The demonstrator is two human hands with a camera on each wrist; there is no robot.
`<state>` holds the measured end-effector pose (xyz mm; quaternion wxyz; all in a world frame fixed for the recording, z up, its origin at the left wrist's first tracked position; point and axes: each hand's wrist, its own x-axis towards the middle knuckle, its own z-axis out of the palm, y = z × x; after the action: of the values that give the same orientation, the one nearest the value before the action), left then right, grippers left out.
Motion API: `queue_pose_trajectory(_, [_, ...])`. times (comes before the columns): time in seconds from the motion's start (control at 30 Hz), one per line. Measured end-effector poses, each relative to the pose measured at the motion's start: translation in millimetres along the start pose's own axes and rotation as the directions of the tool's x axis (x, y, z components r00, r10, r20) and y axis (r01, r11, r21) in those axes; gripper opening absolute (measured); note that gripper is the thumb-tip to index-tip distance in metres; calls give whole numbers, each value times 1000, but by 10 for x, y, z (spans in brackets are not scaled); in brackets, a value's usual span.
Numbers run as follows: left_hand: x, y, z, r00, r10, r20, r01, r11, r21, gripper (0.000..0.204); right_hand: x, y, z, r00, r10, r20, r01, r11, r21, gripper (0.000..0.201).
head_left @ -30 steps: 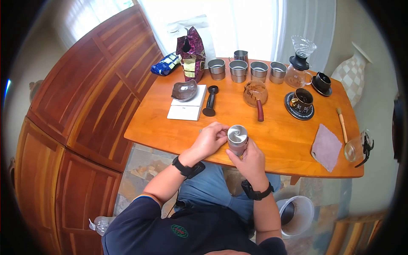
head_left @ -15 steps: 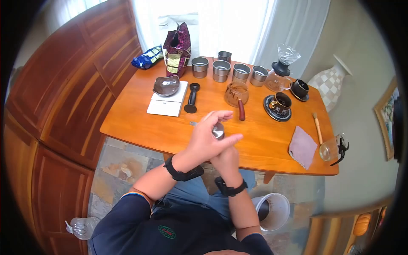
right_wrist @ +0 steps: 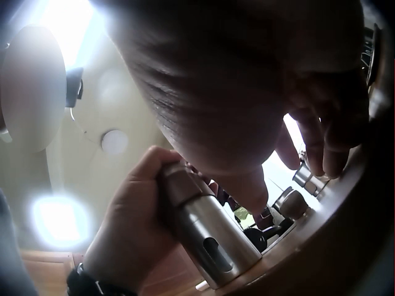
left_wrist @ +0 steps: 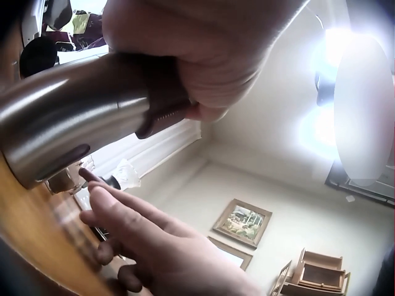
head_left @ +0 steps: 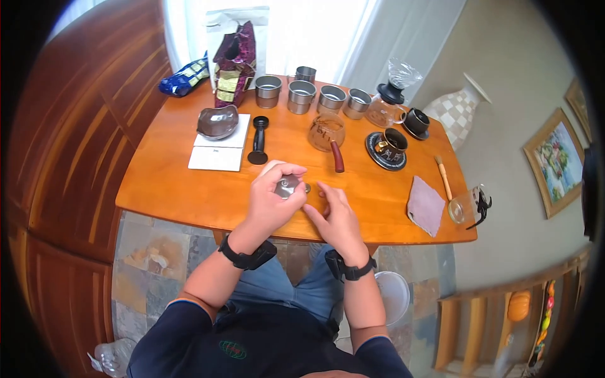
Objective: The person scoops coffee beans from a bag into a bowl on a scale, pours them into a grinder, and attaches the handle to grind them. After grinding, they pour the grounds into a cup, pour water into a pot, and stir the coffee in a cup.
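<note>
My left hand point(head_left: 266, 200) curls around the upper part of a hand coffee grinder point(head_left: 287, 186), a brushed steel cylinder. In the left wrist view, a dark band circles the grinder point(left_wrist: 74, 117) under my palm, and its base is right at the wooden tabletop. A slot-shaped window shows low on the grinder point(right_wrist: 217, 254) in the right wrist view. My right hand point(head_left: 337, 220) is just right of it, fingers loosely bent and holding nothing. Between the hands shows a small round metallic piece point(head_left: 307, 188), partly hidden by the left fingers.
Behind the hands are a white scale point(head_left: 215, 159) with a dark dish point(head_left: 218, 122), a black tamper-like tool point(head_left: 258, 140) and a glass pot point(head_left: 326, 132) with a red handle. Several metal cups point(head_left: 301, 97) line the back. A cup point(head_left: 391, 143), cloth point(head_left: 426, 206) and brush point(head_left: 443, 176) are at the right.
The right hand held the grinder at first; then the left hand crossed over its top. Now the left hand grips it, farther left, and the right hand has let go. The head view has swung right.
</note>
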<state>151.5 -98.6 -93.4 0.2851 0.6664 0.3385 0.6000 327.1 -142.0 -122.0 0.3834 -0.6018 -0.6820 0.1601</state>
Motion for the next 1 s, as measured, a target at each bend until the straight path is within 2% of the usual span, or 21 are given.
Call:
queue_pose_trajectory(0.07, [-13,-34,-16,1000,1,17,-1,1000,-20,27,88,-49,53,994,-106,22,108,983,-149,52])
queue_pose_trajectory(0.1, [-18,-50,-24,1000,-16,27,18,998,-63,28,114,-72,69,996,-92,14,94,982,-167,52])
queue_pose_trajectory(0.17, [-13,-71,-35,998,-43,37,47,991,-125,28,145,-80,115,991,-83,101,110,945,-308,51])
queue_pose_trajectory(0.2, [-12,-68,-60,996,-64,68,73,988,-139,29,133,-53,162,992,-112,50,122,947,-298,45])
queue_pose_trajectory(0.23, [-18,-68,-85,991,-88,100,102,984,-149,29,118,-36,169,994,-95,61,110,945,-307,45])
queue_pose_trajectory(0.27, [-15,-82,-103,992,-65,112,77,991,-107,33,110,-36,172,993,-108,37,114,950,-291,39])
queue_pose_trajectory(0.37, [-39,-77,-88,979,-162,125,184,965,-189,37,-1,-63,124,995,-95,-3,91,963,-255,29])
queue_pose_trajectory(0.43, [-42,-67,-92,978,-167,129,190,961,-200,39,-109,-60,67,996,-86,-14,80,967,-242,26])
queue_pose_trajectory(0.5, [-32,-63,-94,978,-172,122,195,959,-207,41,-287,-29,53,993,76,-93,-87,989,-122,26])
queue_pose_trajectory(0.53, [-30,-57,-91,974,-184,131,210,950,-231,39,-394,86,98,983,59,-173,-70,996,-56,25])
queue_pose_trajectory(0.57, [-28,-57,-96,971,-196,140,226,941,-252,38,-477,86,79,985,53,-164,-64,996,-60,25])
queue_pose_trajectory(0.6, [-19,-67,-111,971,-201,129,229,940,-253,38,-550,91,51,975,125,-183,-122,992,30,24])
queue_pose_trajectory(0.63, [-3,-83,-126,963,-199,180,240,938,-248,37,-613,101,21,960,201,-195,-180,976,121,22])
queue_pose_trajectory(0.7, [29,-98,-134,952,-200,231,256,935,-245,35,-685,165,-34,964,192,-187,-172,978,119,18])
queue_pose_trajectory(0.77, [55,-85,-108,917,-245,314,335,901,-275,33,-727,170,-97,976,184,-119,-158,967,199,15])
queue_pose_trajectory(0.8, [51,-88,-81,917,-245,314,336,900,-277,33,-759,147,-109,970,232,-79,-197,931,308,11])
queue_pose_trajectory(0.83, [44,-106,-53,917,-241,317,336,895,-293,33,-782,82,-125,970,231,-77,-197,931,306,11])
queue_pose_trajectory(0.9, [30,-133,-8,920,-239,310,334,891,-306,33,-822,-31,-154,926,353,-134,-248,835,491,5])
queue_pose_trajectory(0.93, [9,-132,18,935,-222,275,304,902,-307,33,-851,-50,-177,917,348,-196,-218,847,486,6])
queue_pose_trajectory(0.97, [-7,-116,35,948,-207,240,276,911,-306,33,-877,-75,-223,920,345,-187,-219,847,485,6])
queue_pose_trajectory(1.0, [-19,-91,38,945,-218,245,286,913,-292,33,-911,-102,-280,911,315,-268,-155,861,484,7])
